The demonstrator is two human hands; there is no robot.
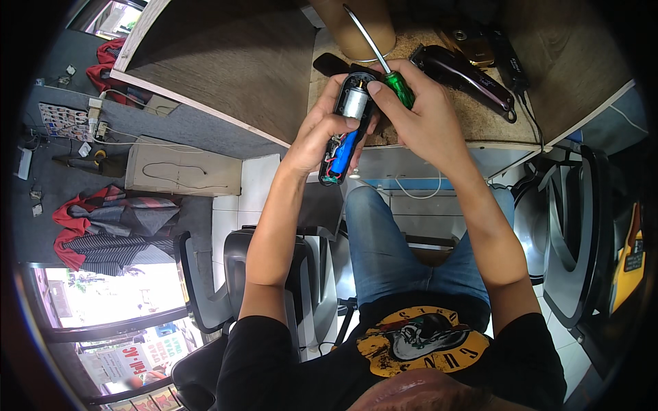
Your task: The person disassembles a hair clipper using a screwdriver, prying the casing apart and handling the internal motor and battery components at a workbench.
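An opened hair clipper (331, 171) with a black housing is held up over the shelf's front edge. Inside it show a silver motor (355, 104), a blue battery cell (343, 152) and thin red wires. My left hand (317, 140) wraps around the housing, its thumb across the lower end of the motor. My right hand (428, 113) holds a screwdriver (399, 89) with a green handle, its metal shaft pointing up and away to the left. The right thumb touches the clipper's top end beside the motor; the other right fingers are partly hidden.
On the wooden shelf (480, 130) lie a dark purple clipper (466, 79), a gold-coloured clipper (473, 48) and a black corded device (507, 61). A tan cylindrical container (349, 31) stands at the back. Wooden side panels flank the shelf. Black salon chairs (582, 233) stand on both sides.
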